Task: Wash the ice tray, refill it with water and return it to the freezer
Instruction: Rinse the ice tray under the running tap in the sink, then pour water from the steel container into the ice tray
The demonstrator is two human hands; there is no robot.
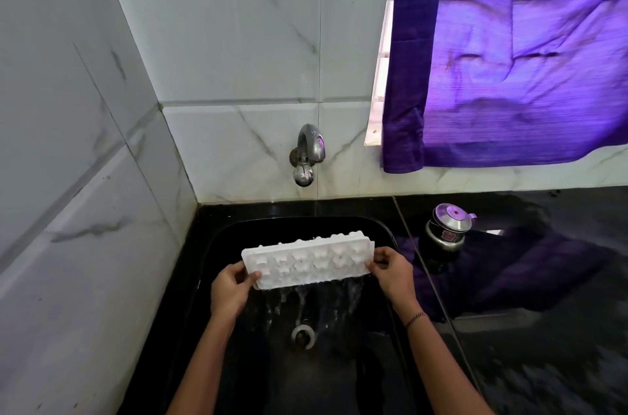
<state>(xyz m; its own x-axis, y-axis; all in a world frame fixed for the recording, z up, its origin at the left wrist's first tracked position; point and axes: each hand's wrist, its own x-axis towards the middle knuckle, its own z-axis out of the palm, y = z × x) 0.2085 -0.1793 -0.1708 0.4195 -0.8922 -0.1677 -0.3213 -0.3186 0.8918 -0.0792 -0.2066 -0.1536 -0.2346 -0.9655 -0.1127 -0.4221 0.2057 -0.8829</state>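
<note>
Ice tray point(307, 261): white, held in the air over the black sink point(292, 387), above the back half of the basin and short of its back rim. Its long axis ran left to right. It was tilted, cell side toward the camera and near long edge lowest. Cell contents were overexposed; ice or water could not be told apart.

Left hand point(232, 292): gripped the tray's left short end, thumb on the upper face. The fingers behind the tray were hidden.

Right hand point(394, 273): pinched the right short end between thumb and curled fingers, with the fingertips partly hidden by the tray's edge. A dark thread band point(416, 317) sat on that wrist.

Water point(306, 299) ran off the tray's low edge in several streaks into the basin, above the drain point(303, 336). A thin stream point(316, 207) fell from the wall tap point(307, 151) toward the tray's back edge; the contact point was hard to make out.

Counter point(560, 380): black and glossy, right of the sink, cut off at the frame's right and bottom edges. A small steel lidded pot point(447, 227) stood near its back edge, close to the sink's back right corner; its label was unreadable.

A purple curtain point(509, 57) hung above the counter, covering most of the window. Both forearms were cut off at the bottom edge.
</note>
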